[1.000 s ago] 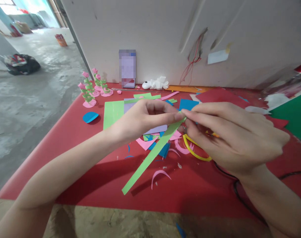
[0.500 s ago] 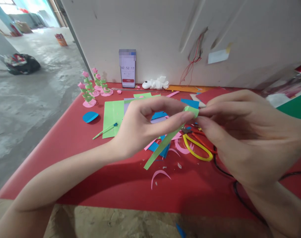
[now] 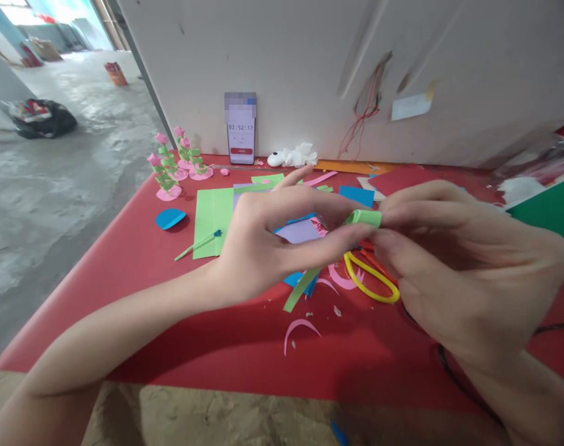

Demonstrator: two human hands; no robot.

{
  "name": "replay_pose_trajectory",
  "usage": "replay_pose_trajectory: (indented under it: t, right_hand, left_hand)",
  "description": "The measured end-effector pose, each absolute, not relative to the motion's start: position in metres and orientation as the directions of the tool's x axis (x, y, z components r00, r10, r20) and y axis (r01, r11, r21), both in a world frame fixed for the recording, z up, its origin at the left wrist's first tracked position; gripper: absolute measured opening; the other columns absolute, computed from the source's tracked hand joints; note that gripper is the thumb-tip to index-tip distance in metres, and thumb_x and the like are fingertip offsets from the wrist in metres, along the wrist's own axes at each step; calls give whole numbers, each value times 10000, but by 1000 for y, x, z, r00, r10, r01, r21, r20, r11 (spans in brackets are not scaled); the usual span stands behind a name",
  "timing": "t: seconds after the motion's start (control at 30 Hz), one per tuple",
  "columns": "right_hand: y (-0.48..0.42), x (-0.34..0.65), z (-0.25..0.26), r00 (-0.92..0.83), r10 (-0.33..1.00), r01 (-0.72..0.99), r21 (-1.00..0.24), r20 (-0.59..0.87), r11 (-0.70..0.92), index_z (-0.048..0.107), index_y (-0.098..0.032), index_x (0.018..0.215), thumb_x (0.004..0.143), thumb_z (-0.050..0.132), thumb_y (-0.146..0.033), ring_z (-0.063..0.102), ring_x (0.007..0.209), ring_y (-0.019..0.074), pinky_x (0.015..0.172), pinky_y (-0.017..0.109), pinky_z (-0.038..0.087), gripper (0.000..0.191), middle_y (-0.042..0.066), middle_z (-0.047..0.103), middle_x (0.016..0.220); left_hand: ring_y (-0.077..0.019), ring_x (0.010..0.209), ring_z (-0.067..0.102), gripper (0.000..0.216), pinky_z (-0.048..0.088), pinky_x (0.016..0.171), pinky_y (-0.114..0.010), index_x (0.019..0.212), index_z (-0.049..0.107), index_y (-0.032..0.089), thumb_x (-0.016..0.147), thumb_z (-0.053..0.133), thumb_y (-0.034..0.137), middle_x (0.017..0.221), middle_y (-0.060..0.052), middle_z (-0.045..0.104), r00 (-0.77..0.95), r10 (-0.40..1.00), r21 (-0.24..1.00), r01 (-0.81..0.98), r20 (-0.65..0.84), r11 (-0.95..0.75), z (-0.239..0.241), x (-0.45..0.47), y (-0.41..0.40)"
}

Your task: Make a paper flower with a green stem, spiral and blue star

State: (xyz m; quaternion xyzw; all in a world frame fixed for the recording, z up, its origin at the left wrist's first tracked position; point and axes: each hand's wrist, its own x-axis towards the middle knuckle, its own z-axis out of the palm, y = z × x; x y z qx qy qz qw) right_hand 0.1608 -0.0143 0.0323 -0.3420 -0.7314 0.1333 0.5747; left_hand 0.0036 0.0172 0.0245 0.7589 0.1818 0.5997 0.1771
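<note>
Both my hands meet above the red table (image 3: 124, 272). My left hand (image 3: 282, 238) and my right hand (image 3: 453, 260) pinch a green paper strip (image 3: 365, 217) between fingertips. Its upper end is wound into a small roll at my fingertips. The loose tail (image 3: 300, 290) hangs down to the left under my left hand. Yellow-handled scissors (image 3: 372, 280) lie on the table just below the hands, partly hidden by my right hand.
Paper scraps in pink, blue and green litter the table, with a green sheet (image 3: 212, 217) and a blue disc (image 3: 170, 218) at the left. Paper flowers (image 3: 170, 167) stand at the back left. A phone (image 3: 241, 129) leans on the wall. A black cable (image 3: 444, 353) runs at the right.
The green strip has been rolled up further at my fingertips, so its hanging tail is much shorter. My hands shifted slightly right.
</note>
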Motion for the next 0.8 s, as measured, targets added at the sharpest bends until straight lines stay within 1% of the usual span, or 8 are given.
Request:
replay_pose_trajectory:
  t: [0.07,0.17,0.27,0.37,0.47,0.6,0.7,0.8]
  right_hand:
    - [-15,161,32,-116,654,330,-592,747,735,668,-315,898,792,593,-111,550,764,52,535,206,443,242,-70,601,810]
    - [-14,160,30,-125,645,288,-594,754,751,667,-284,896,782,576,-64,552,755,51,512,189,442,264,-55,604,815]
    - [-13,158,28,-119,634,245,-597,764,764,664,-251,871,771,571,-40,553,727,47,507,179,449,251,-43,601,793]
    - [-14,156,28,-67,642,290,-600,764,745,652,-236,820,764,590,-52,555,747,45,519,167,458,202,-46,602,778]
    - [-15,155,28,-48,659,263,-627,751,734,648,-223,802,759,589,-52,541,689,42,460,161,425,185,-37,598,777]
    - [-14,155,27,-50,676,197,-657,735,728,644,-213,822,779,563,-58,500,595,32,414,163,404,180,-23,578,775]
    - [-12,156,26,-59,659,210,-636,750,743,630,-202,829,783,554,-55,478,564,29,397,168,386,172,-17,565,772]
    - [-10,157,25,-59,642,246,-612,765,752,618,-196,828,773,551,-42,456,537,23,389,177,356,177,-14,555,778]
  left_hand:
    - [-58,579,615,76,450,1054,-404,765,627,174,769,638,99,653,57,679,216,434,432,56,875,-900,25,3,18]
    - [-70,599,621,80,406,1091,-427,763,616,180,780,625,103,677,36,685,233,409,405,68,882,-912,26,2,18]
    - [-67,563,592,86,410,1076,-432,744,601,207,792,618,138,646,59,661,250,443,431,107,861,-896,27,2,17]
    - [-66,547,581,102,420,1063,-427,733,596,236,802,605,162,635,80,657,263,455,437,126,851,-891,28,1,15]
    - [-65,544,579,103,427,1059,-400,740,605,246,810,600,170,645,75,672,267,443,420,144,856,-896,29,1,14]
    - [-67,562,590,96,350,1105,-443,739,617,237,797,608,162,648,80,652,279,489,473,126,826,-872,33,1,12]
    - [-75,570,599,107,316,1116,-459,717,628,232,781,620,146,628,83,639,292,503,489,125,814,-863,35,1,9]
    - [-81,584,612,116,351,1090,-461,719,643,227,776,626,128,650,73,667,266,506,478,166,820,-862,35,1,10]
